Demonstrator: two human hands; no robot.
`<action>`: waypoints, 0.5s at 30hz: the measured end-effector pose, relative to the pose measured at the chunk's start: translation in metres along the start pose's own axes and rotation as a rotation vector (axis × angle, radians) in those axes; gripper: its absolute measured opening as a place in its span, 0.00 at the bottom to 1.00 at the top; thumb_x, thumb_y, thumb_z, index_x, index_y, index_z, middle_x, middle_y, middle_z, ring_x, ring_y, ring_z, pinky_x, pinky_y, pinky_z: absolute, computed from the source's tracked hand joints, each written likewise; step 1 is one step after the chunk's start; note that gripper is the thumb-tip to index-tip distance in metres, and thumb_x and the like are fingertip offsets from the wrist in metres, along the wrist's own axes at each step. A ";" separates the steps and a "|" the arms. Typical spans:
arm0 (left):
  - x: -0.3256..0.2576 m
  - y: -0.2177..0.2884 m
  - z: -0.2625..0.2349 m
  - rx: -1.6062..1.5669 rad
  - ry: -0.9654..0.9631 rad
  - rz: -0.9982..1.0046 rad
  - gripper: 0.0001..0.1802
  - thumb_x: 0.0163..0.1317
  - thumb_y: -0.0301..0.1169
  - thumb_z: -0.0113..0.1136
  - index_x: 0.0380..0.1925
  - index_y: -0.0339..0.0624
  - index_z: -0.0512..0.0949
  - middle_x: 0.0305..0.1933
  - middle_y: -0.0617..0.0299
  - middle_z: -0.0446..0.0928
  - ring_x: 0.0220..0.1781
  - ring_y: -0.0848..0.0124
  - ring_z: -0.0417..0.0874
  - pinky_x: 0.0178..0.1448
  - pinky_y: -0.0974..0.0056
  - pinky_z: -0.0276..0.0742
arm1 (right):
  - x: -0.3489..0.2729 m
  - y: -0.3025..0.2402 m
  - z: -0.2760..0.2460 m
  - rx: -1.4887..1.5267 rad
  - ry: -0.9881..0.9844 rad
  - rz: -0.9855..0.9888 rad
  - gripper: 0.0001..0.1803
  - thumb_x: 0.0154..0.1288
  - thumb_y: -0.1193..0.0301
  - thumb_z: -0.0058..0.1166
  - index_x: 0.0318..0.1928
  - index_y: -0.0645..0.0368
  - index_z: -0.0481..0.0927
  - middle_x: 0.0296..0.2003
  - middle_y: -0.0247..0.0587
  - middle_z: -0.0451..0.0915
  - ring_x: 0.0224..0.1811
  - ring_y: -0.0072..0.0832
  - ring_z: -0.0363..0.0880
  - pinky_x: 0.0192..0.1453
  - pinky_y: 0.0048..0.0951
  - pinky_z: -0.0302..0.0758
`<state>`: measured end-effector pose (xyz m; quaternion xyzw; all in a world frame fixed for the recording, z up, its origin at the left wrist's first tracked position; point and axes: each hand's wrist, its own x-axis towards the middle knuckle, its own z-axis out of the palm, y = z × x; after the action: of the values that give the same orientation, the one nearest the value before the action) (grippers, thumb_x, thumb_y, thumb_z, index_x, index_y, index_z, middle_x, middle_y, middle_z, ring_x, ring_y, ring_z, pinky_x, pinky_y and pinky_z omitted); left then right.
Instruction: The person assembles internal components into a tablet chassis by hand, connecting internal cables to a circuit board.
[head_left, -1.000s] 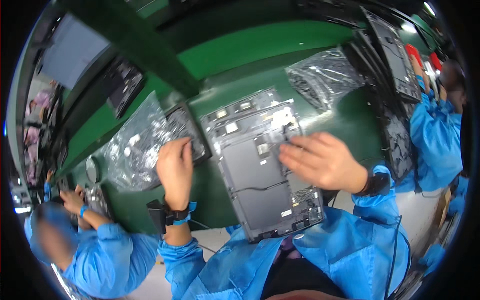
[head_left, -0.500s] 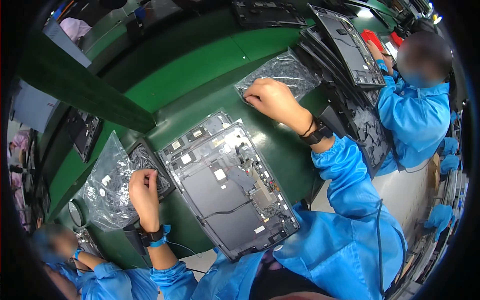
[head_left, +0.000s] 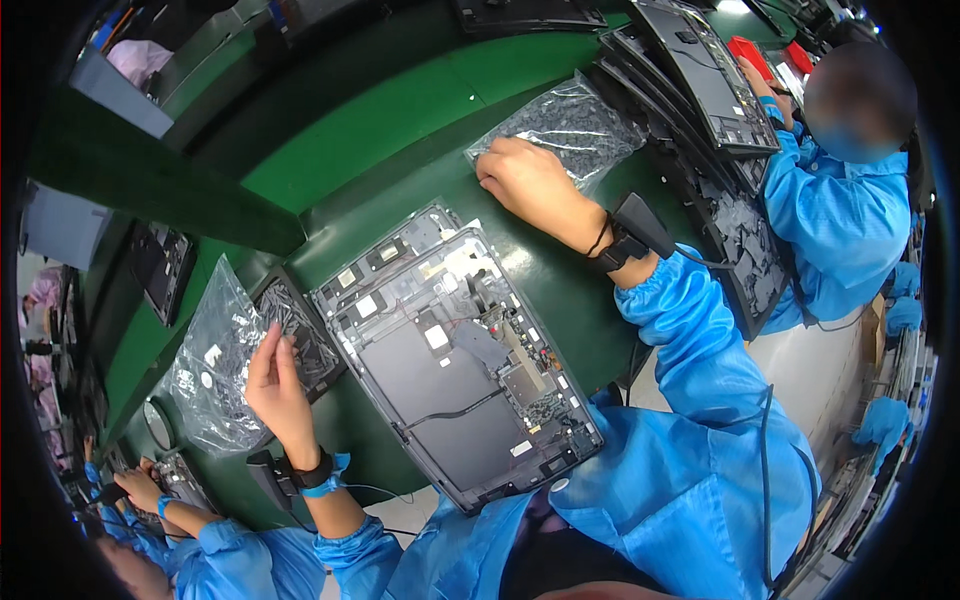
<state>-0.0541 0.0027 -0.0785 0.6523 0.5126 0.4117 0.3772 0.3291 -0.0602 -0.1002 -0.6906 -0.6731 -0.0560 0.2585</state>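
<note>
An opened laptop chassis (head_left: 430,380), grey with a circuit board and cables exposed, lies tilted in front of me, its near edge against my body. My left hand (head_left: 278,395) is raised beside a black tray (head_left: 325,380) of thin dark strips, fingers stretched upward and nothing visible in them. Behind that hand, a clear plastic bag (head_left: 205,385) lies partly over the tray. My right hand (head_left: 535,190) is at the near left edge of another clear bag (head_left: 580,130) full of small dark pieces. Its fingers are curled, and their tips are hidden.
Stacked laptop chassis (head_left: 705,85) stand at the far right, above a tray of grey pieces (head_left: 745,250). A co-worker (head_left: 840,220) sits there; another (head_left: 220,550) works at lower left. A green post (head_left: 200,190) rises at left. Cords trail from both my wristbands.
My left hand has lifted slightly off the tray and its curled fingers have straightened. My right hand has shifted a little left and away from me, still curled at the bag's edge.
</note>
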 end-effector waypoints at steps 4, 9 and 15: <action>0.003 0.031 0.022 -0.189 -0.060 0.094 0.12 0.71 0.27 0.55 0.48 0.31 0.79 0.38 0.59 0.81 0.34 0.77 0.78 0.39 0.73 0.74 | -0.010 0.015 -0.005 -0.021 -0.045 0.072 0.03 0.55 0.74 0.60 0.30 0.58 0.79 0.31 0.43 0.76 0.39 0.43 0.78 0.45 0.41 0.76; -0.009 0.071 0.042 -0.522 -0.144 0.078 0.08 0.73 0.26 0.48 0.46 0.34 0.73 0.35 0.56 0.79 0.29 0.73 0.81 0.29 0.72 0.76 | -0.007 0.007 -0.002 -0.002 -0.039 0.030 0.03 0.56 0.75 0.58 0.31 0.59 0.78 0.32 0.44 0.75 0.41 0.46 0.76 0.46 0.42 0.75; -0.016 0.077 0.072 -0.530 -0.364 0.030 0.07 0.72 0.24 0.50 0.47 0.35 0.71 0.33 0.57 0.78 0.29 0.74 0.80 0.29 0.73 0.74 | -0.014 -0.009 -0.026 0.764 0.086 0.483 0.05 0.65 0.75 0.59 0.38 0.64 0.81 0.29 0.38 0.83 0.29 0.19 0.80 0.33 0.21 0.76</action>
<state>0.0379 -0.0327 -0.0377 0.6016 0.3020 0.4130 0.6135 0.3265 -0.0844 -0.0812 -0.6798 -0.4539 0.2295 0.5284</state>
